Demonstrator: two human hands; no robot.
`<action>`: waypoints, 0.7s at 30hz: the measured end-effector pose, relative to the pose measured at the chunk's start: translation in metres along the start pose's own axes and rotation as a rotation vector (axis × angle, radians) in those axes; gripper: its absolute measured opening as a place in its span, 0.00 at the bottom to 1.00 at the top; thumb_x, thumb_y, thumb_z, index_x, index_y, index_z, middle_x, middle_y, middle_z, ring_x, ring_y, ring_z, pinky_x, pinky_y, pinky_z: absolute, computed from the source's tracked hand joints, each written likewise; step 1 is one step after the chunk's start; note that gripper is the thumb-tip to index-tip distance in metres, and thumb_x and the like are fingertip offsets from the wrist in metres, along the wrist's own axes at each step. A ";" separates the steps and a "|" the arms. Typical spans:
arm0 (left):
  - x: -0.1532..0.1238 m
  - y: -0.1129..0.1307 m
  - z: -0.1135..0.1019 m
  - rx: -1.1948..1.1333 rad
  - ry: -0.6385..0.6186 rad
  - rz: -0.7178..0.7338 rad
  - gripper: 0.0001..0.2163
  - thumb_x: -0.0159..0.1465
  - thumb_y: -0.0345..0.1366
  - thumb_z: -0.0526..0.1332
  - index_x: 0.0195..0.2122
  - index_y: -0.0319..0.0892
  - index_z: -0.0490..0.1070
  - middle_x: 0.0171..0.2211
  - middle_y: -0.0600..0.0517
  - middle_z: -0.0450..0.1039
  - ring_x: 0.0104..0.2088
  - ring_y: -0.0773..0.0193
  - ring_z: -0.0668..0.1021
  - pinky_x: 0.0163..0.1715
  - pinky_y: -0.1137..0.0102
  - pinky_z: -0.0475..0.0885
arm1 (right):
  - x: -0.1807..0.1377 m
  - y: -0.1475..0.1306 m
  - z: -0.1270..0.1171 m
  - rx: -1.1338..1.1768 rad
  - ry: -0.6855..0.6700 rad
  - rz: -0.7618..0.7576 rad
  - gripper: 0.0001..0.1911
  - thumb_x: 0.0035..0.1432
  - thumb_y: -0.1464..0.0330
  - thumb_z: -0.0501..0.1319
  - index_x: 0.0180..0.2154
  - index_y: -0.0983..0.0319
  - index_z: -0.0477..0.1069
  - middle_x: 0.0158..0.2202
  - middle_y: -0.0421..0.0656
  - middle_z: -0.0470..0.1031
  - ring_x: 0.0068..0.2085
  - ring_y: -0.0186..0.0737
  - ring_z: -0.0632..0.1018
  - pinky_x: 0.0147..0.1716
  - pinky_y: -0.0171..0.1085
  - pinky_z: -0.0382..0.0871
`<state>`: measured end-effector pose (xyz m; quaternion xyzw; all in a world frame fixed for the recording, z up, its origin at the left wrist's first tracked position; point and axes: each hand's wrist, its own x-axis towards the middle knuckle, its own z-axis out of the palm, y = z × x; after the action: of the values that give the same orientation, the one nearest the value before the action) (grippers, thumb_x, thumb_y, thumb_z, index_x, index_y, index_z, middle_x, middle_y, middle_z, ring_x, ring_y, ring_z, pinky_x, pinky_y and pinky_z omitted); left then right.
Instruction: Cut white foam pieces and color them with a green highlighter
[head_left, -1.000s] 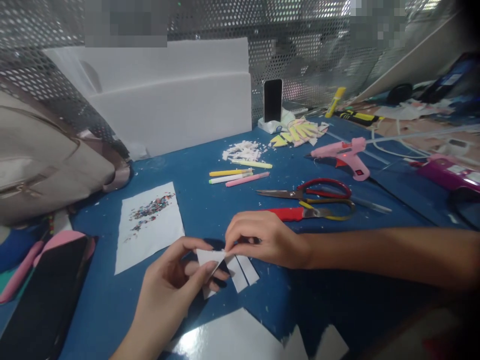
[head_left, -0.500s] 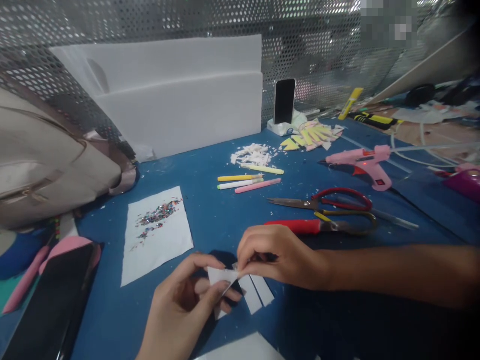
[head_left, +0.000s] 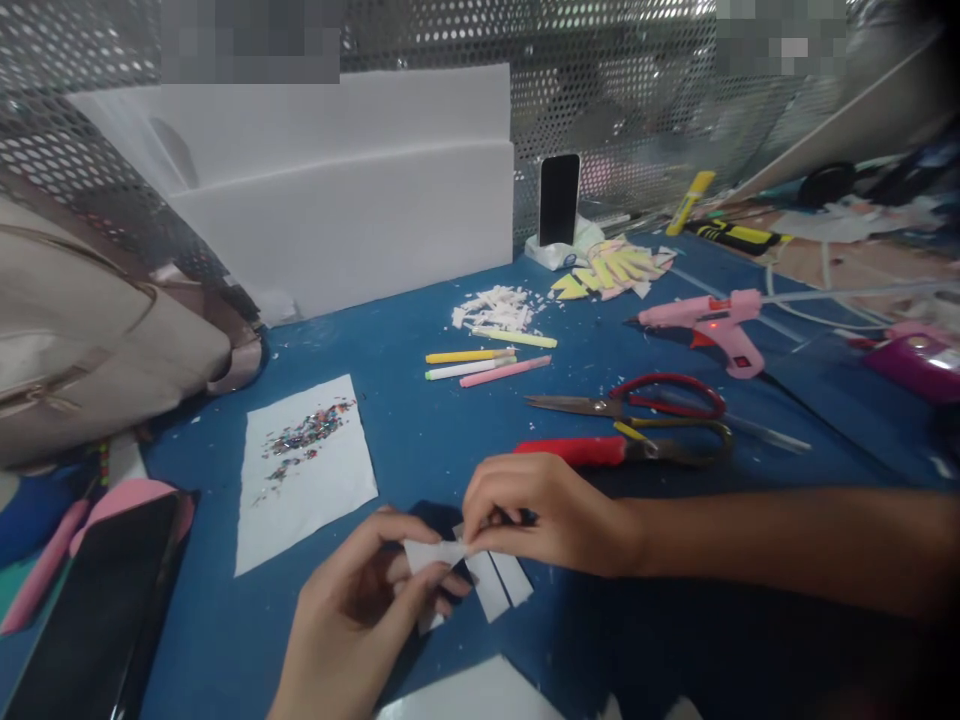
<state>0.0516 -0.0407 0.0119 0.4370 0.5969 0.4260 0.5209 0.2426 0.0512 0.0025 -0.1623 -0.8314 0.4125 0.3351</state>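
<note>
A small white folded piece of paper [head_left: 429, 556] is pinched between the thumb and fingers of my left hand [head_left: 364, 595]. My right hand [head_left: 536, 515] pinches the same paper at its right end, fingertips pressed together. Just beneath and right of it, white paper strips [head_left: 491, 590] lie side by side on the blue table. Beyond my right hand are a red-handled tool [head_left: 574, 452] and scissors [head_left: 577, 405] with red and yellow handles. To the left, a white sheet [head_left: 345, 490] bears scattered multicoloured glitter bits.
A pink glue gun [head_left: 701, 320] lies at right, its cable trailing. Several markers [head_left: 506, 372] and white scraps [head_left: 495, 308] sit mid-table. A phone [head_left: 559, 200] stands at the back; another phone [head_left: 97, 610] lies at left near a beige bag [head_left: 97, 340]. White board [head_left: 360, 220] stands behind.
The whole view has shifted slightly, so things appear a little farther left. Both hands keep their pinch on the folded paper, which shows a slightly different tilt.
</note>
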 end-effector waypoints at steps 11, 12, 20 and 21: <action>0.003 -0.004 -0.003 -0.026 -0.075 0.123 0.09 0.61 0.40 0.65 0.38 0.44 0.67 0.28 0.52 0.79 0.27 0.66 0.80 0.26 0.76 0.73 | 0.002 0.000 -0.001 -0.017 0.020 -0.044 0.05 0.59 0.70 0.66 0.35 0.65 0.73 0.32 0.41 0.75 0.33 0.31 0.71 0.32 0.29 0.66; 0.003 -0.005 -0.004 -0.023 -0.091 0.130 0.09 0.61 0.40 0.65 0.38 0.44 0.67 0.28 0.51 0.79 0.27 0.66 0.80 0.25 0.76 0.73 | 0.002 0.000 -0.001 -0.022 0.021 -0.049 0.05 0.59 0.69 0.66 0.35 0.65 0.73 0.31 0.41 0.75 0.33 0.31 0.71 0.32 0.29 0.66; 0.007 -0.011 -0.010 -0.001 -0.139 0.138 0.11 0.61 0.41 0.64 0.39 0.44 0.66 0.26 0.49 0.80 0.23 0.68 0.78 0.24 0.76 0.72 | 0.001 0.002 0.000 -0.040 0.017 -0.078 0.05 0.60 0.68 0.66 0.34 0.64 0.74 0.32 0.40 0.75 0.33 0.32 0.71 0.31 0.30 0.64; 0.007 -0.010 -0.010 0.002 -0.137 0.131 0.11 0.61 0.42 0.64 0.39 0.44 0.66 0.26 0.49 0.80 0.23 0.68 0.78 0.25 0.76 0.73 | 0.001 0.002 -0.001 -0.035 0.015 -0.074 0.05 0.60 0.68 0.66 0.34 0.64 0.74 0.32 0.40 0.75 0.33 0.31 0.71 0.31 0.30 0.64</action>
<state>0.0408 -0.0371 0.0017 0.5038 0.5303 0.4277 0.5311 0.2423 0.0534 0.0017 -0.1403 -0.8414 0.3842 0.3533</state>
